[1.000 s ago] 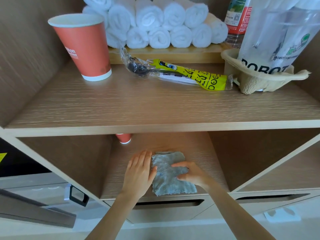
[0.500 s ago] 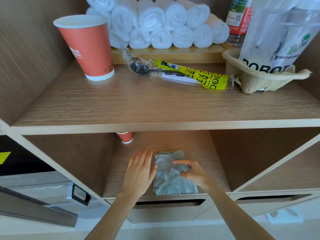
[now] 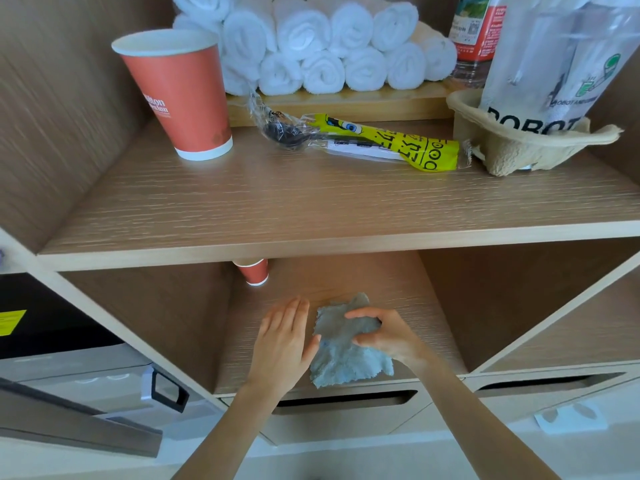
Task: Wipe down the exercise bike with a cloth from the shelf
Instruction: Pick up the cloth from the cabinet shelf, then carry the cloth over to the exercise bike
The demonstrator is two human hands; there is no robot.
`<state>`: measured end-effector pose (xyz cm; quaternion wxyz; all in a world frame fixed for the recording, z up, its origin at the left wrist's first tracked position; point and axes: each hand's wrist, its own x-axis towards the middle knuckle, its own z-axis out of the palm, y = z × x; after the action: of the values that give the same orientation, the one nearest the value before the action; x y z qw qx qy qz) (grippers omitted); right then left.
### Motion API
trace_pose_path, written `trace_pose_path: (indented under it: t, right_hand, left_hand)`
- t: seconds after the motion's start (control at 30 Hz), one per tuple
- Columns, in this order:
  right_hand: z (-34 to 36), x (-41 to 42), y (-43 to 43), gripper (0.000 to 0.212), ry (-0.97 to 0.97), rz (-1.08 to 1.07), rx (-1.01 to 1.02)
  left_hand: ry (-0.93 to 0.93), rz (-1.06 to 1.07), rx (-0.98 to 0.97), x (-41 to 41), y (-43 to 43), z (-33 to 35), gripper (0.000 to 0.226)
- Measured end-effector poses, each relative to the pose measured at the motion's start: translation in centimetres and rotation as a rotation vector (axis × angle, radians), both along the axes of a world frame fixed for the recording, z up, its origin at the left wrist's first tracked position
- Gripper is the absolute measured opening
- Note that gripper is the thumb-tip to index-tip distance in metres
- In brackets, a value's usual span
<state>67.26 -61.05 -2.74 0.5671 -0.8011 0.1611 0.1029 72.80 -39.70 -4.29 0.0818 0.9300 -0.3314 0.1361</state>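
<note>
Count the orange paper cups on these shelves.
2. One orange paper cup stands at the left of the upper wooden shelf; a second cup stands at the back of the lower compartment, its top hidden by that shelf. More could be hidden.

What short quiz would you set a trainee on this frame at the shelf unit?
1. True or false: the right hand pinches the grey cloth that lies on the lower shelf.
2. The left hand is: A) gripping the cloth; B) flat, fingers straight, at the cloth's left edge; C) out of view.
3. Which shelf carries the rolled white towels?
Key: 1 true; 2 B; 3 the upper shelf.
</note>
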Motion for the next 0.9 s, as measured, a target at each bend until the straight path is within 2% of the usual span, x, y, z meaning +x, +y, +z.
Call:
trace_pose_path:
  t: [0.23,0.47,0.67,0.9]
  right_hand:
    - [3.2,-0.4,1.4,0.045,-0.160,-0.035,-0.018]
    - [6.4,-0.7,3.4,0.042,-0.257,0.076,0.164]
    - [7.4,0.8,6.7,0.040,-0.261,0.406,0.148]
    - [6.7,-1.0,12.7,0.043,-0.220,0.839,0.215]
  left_hand:
    - [-0.048,-0.016,0.009,-0.2,1.2,0.7,0.057]
    - [-0.097,0.119,-0.063,-2.9,3.6,2.5,0.056]
    - [-0.174,0.398,-0.148,-8.0,7.2,4.0,0.051]
    - [-0.129,0.850,-0.099,-18.7,9.8,3.5,0.054]
